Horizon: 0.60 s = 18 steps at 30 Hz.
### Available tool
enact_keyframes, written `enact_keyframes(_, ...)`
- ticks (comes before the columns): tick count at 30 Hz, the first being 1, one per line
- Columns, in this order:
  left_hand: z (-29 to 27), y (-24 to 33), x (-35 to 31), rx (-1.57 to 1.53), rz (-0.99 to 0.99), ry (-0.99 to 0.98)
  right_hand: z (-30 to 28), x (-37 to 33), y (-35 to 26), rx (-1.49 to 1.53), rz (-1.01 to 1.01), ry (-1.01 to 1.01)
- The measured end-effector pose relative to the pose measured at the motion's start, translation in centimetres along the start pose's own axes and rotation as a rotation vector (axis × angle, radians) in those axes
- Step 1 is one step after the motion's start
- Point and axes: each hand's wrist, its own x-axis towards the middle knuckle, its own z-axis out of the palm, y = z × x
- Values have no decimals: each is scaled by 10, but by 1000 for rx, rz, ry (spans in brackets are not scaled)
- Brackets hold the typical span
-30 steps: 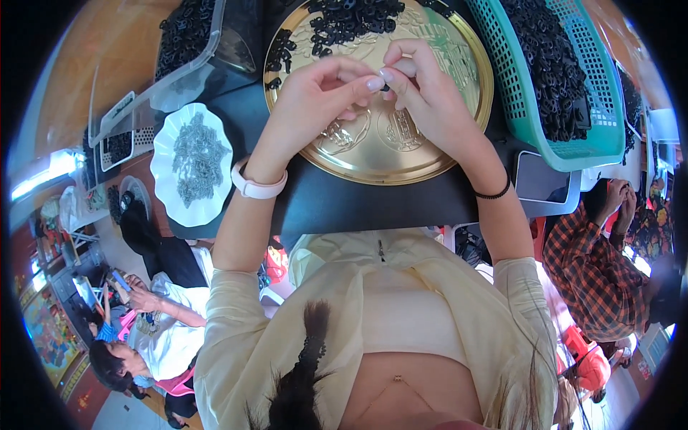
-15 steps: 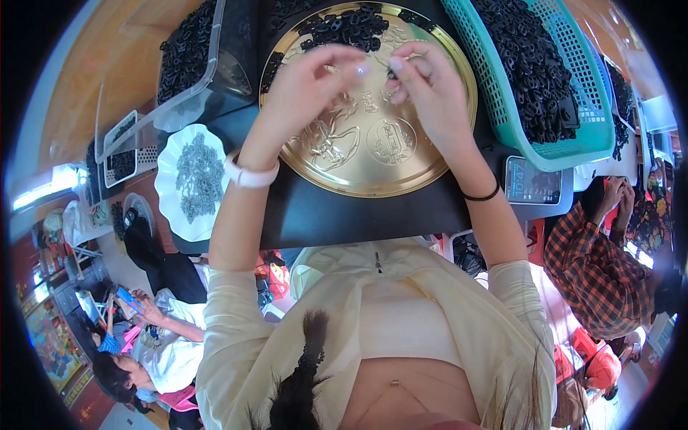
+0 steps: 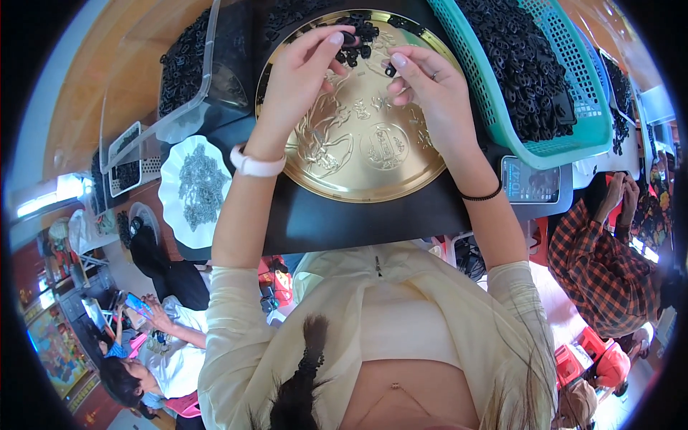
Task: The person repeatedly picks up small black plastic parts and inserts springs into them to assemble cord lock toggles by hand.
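Note:
Over the round gold tray (image 3: 358,183) both of my hands are raised. My left hand (image 3: 304,72) pinches a small black plastic piece (image 3: 349,39) between thumb and fingertips. To its right, my right hand (image 3: 438,93) is closed on a smaller black piece (image 3: 390,70), mostly covered by thumb and forefinger. The two pieces are apart. Behind the hands, a pile of black plastic pieces (image 3: 367,29) lies at the tray's far side, partly hidden by my left hand.
A green basket (image 3: 534,152) of black parts stands at right, beside a phone (image 3: 532,188). At left are a white scalloped dish (image 3: 172,208) of small silvery metal pieces and a clear bin (image 3: 188,107) of black parts. Other people sit on both sides.
My left hand has moved up and left and now shows a black piece in its fingertips. My right hand keeps its small black piece near the same spot.

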Motion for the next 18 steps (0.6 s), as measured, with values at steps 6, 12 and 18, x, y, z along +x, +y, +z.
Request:
enact_keyframes(6,1,6,-32,-282,-128,-16,4,-3,-2,86,56,-28)
enact_keyframes(12,0,-2,-37,-289,-129,32,8,-3,4,91,74,-127)
enact_keyframes(18,4,-2,-40,-289,-157,32,3,-2,10,-51,-124,-159)
